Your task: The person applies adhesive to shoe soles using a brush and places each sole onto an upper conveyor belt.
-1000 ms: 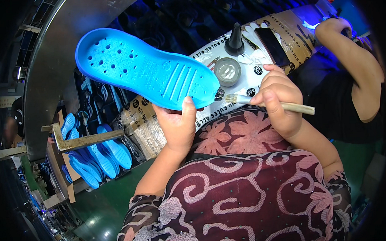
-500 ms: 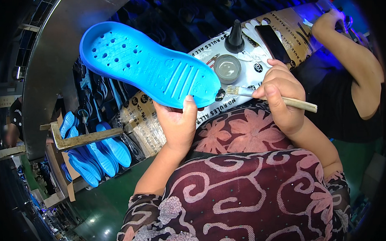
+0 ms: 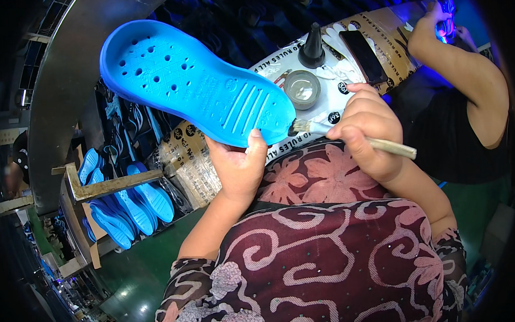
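A bright blue shoe sole (image 3: 192, 86) with small holes and raised ridges is tilted up in front of me. My left hand (image 3: 238, 164) grips its lower edge, the thumb on top near the pointed end. In my right hand (image 3: 373, 134) is a paintbrush (image 3: 396, 147) with a pale wooden handle, pinched between thumb and fingers. The bristles are right by the sole's pointed tip; I cannot tell whether they touch it. Just beyond the brush stands a small round bowl (image 3: 317, 92) holding a cloudy liquid.
Behind the bowl are a dark cone-shaped bottle (image 3: 312, 48), a phone (image 3: 363, 56) and white gloves (image 3: 338, 44) on a taped, wrapped surface. More blue soles (image 3: 151, 199) lie in a box at left, by a wooden bar (image 3: 119, 184). A co-worker's arm (image 3: 464, 57) is at right.
The sole has shifted slightly up and left. My right hand has brought the brush a little left, closer to the sole's tip. The co-worker's arm has moved too.
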`<state>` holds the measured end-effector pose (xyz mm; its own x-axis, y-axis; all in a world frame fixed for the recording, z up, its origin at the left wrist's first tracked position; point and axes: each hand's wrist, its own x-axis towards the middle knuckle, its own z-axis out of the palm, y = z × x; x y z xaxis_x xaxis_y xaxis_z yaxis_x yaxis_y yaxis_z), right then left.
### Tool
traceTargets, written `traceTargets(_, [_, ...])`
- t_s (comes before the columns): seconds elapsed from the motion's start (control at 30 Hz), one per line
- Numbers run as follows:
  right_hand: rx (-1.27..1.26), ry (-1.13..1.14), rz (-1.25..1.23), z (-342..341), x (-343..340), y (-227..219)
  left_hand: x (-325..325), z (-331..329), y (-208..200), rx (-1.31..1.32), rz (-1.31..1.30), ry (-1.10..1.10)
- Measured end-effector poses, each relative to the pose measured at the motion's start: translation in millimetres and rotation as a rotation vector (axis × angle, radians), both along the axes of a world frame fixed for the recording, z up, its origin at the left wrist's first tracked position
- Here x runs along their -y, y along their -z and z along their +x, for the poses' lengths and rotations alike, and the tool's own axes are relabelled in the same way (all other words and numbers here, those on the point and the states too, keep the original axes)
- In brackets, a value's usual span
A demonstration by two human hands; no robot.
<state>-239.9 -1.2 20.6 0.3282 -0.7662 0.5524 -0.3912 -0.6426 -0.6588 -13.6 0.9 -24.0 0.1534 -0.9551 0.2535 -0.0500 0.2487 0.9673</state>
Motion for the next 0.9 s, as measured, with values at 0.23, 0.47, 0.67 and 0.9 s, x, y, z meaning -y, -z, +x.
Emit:
traceTargets(0.23, [-0.032,0.043,0.023,-5,-4,0,-3,3,7,0.08,-0.086,-0.022])
traceTargets(0.47, [-0.052,0.015,-0.026,2,-2,1,-2,4,9,0.114,-0.177,0.001])
traceTargets(0.67, [0.093,0.122,0.066,-5,-6,2,-2,4,8,0.094,-0.184,0.004])
traceTargets(0.9, [0.245,0.238,0.146,-13,-12,6,1,-1,-10,-0.038,0.115,0.047])
